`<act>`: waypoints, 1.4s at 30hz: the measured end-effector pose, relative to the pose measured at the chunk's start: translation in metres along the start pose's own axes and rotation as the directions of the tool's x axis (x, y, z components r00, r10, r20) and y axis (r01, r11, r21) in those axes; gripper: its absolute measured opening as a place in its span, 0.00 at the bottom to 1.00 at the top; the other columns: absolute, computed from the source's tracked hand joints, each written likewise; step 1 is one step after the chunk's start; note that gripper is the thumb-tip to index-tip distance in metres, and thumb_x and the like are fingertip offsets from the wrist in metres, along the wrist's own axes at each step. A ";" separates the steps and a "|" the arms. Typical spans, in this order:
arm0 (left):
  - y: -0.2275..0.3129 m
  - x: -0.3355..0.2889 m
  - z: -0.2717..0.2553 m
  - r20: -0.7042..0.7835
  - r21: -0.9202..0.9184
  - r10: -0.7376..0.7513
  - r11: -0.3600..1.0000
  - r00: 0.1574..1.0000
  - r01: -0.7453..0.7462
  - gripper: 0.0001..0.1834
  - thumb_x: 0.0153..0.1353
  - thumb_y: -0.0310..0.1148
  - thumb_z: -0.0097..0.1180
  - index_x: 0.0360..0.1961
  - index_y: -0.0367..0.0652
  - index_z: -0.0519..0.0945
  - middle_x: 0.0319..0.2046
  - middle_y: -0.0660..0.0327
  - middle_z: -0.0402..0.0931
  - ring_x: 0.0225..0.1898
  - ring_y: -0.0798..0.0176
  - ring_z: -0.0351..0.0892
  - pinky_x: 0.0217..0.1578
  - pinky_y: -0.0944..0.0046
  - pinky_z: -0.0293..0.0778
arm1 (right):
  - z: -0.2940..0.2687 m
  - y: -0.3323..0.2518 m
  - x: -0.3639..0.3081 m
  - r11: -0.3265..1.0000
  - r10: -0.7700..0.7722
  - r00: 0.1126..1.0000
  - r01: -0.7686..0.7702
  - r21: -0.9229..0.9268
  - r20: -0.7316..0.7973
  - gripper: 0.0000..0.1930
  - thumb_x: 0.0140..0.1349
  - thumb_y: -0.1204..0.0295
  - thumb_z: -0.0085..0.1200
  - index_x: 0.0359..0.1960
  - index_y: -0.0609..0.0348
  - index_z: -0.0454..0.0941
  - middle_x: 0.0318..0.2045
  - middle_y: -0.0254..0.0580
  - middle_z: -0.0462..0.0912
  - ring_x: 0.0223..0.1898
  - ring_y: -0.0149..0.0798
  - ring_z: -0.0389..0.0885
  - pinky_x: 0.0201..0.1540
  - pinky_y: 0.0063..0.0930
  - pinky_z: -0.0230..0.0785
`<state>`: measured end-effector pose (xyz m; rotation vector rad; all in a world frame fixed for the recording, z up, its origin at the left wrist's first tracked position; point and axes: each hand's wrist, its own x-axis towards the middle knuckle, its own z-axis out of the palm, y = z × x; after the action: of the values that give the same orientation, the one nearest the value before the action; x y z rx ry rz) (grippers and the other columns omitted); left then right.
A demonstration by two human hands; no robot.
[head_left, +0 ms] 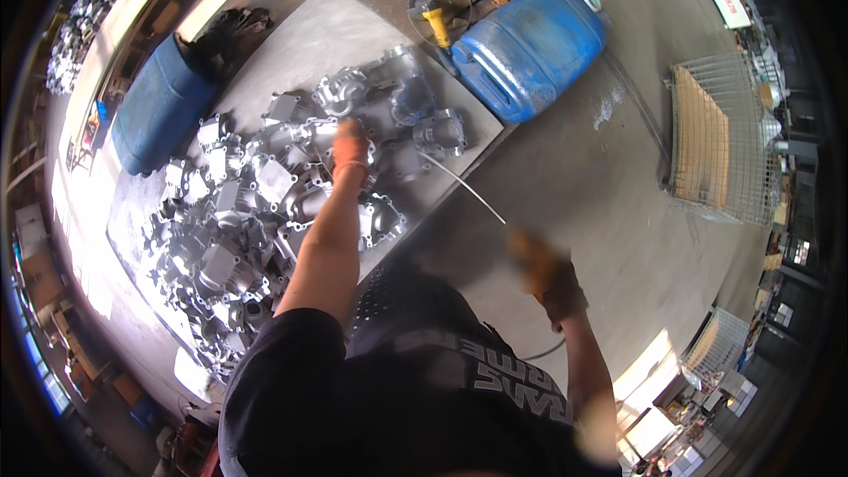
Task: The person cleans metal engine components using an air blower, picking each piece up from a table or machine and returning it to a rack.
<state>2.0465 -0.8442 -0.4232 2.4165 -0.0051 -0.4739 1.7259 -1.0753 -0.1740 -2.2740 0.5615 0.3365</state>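
Note:
My left hand (351,150), in an orange glove, is closed over a silver metal casting (318,132) among many others on a pale sheet-topped table. My right hand (543,276), in a brownish work glove, is smeared by motion but wraps round the near end of a tool with a long thin rod (468,187). The tool's grip is hidden in that hand. The rod's far tip reaches a casting (408,161) by the table's right edge. Beyond my left hand stand a rounded casting (341,90) and a larger hollow one (411,93).
A heap of castings (234,199) covers the table's left part. Blue plastic drums lie at the far right (539,49) and far left (163,106). A yellow angle grinder (435,22) is beside the right drum. A wire cage (720,137) stands on the floor (583,177) to the right.

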 end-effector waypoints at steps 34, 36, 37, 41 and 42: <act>-0.234 -0.861 0.136 0.077 -0.810 -0.997 -0.081 -0.031 0.581 0.13 0.52 0.31 0.58 0.37 0.37 0.82 0.24 0.57 0.80 0.24 0.63 0.78 0.27 0.62 0.74 | 0.172 0.095 -0.047 0.667 -0.310 0.610 0.686 -0.290 0.730 0.21 0.62 0.70 0.49 0.58 0.51 0.72 0.45 0.37 0.81 0.38 0.39 0.81 0.38 0.31 0.73; -0.237 -0.887 0.189 -0.020 -0.835 -0.996 -0.029 -0.083 0.549 0.12 0.50 0.33 0.56 0.32 0.37 0.84 0.22 0.58 0.81 0.24 0.63 0.78 0.26 0.60 0.74 | 0.190 0.074 -0.055 0.525 -0.347 0.519 0.798 -0.297 0.781 0.22 0.60 0.69 0.50 0.58 0.51 0.72 0.44 0.38 0.82 0.38 0.40 0.82 0.38 0.31 0.73; -0.229 -0.891 0.176 0.050 -0.805 -0.990 -0.118 -0.132 0.582 0.13 0.49 0.34 0.55 0.32 0.39 0.84 0.22 0.57 0.81 0.24 0.62 0.78 0.27 0.60 0.74 | 0.198 0.070 -0.062 0.462 -0.363 0.492 0.833 -0.306 0.791 0.22 0.59 0.69 0.51 0.57 0.50 0.72 0.44 0.39 0.82 0.38 0.41 0.82 0.38 0.31 0.73; -0.231 -0.933 0.204 0.070 -0.863 -0.970 -0.175 -0.231 0.474 0.13 0.51 0.35 0.55 0.36 0.42 0.82 0.25 0.56 0.81 0.27 0.61 0.79 0.30 0.60 0.74 | 0.253 0.030 -0.107 0.236 -0.385 0.374 0.924 -0.302 0.844 0.24 0.55 0.68 0.54 0.56 0.49 0.72 0.41 0.40 0.82 0.38 0.43 0.82 0.38 0.33 0.74; -0.237 -0.955 0.198 0.287 -0.851 -0.950 -0.312 -0.125 0.422 0.24 0.52 0.41 0.59 0.51 0.46 0.78 0.52 0.49 0.77 0.56 0.48 0.75 0.54 0.55 0.70 | 0.267 0.024 -0.123 0.200 -0.388 0.352 0.934 -0.295 0.852 0.24 0.54 0.68 0.55 0.56 0.48 0.72 0.41 0.40 0.82 0.37 0.44 0.82 0.38 0.33 0.74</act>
<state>1.0603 -0.6625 -0.3913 0.9325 2.0163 -0.0929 1.5888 -0.8586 -0.3209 -2.6277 -1.3650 0.9143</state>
